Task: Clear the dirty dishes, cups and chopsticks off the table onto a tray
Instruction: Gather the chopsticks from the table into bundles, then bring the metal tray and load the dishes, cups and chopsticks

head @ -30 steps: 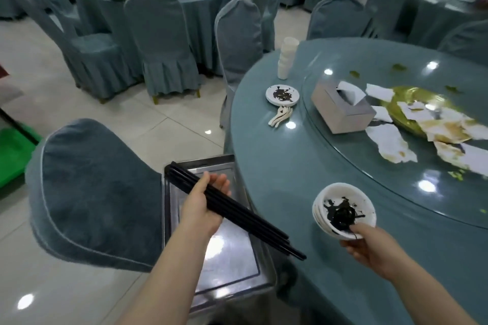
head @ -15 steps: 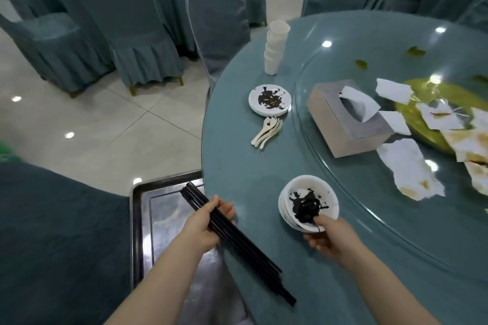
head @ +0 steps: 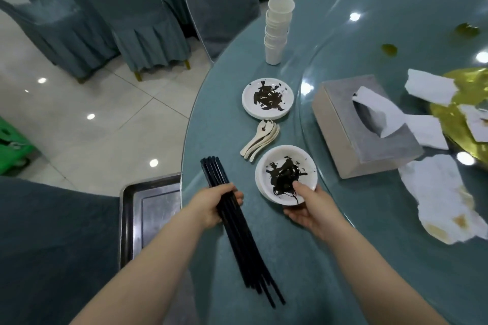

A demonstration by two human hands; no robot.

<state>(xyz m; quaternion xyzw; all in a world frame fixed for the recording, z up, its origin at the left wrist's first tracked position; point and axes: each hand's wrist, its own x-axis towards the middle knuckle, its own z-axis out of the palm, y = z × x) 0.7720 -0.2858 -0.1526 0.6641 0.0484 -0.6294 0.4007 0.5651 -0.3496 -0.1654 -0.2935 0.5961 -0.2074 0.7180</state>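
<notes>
Chopsticks (head: 239, 229) now over table (head: 303, 258); two dishes (head: 267, 97).

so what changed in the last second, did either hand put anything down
No. The left hand brought the black chopsticks from over the tray to over the table edge. The right hand carried the stack of dirty bowls forward, close to the spoons. Both grips are unchanged; the plate, cups and tissue box stayed put.

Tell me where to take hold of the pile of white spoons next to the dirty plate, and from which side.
Take the spoons by their handles, which fan out toward the table edge at lower left. Come from that side, since the plate and the bowls in the right hand crowd their bowl ends. Pinch all handles together with the fingers.
</notes>
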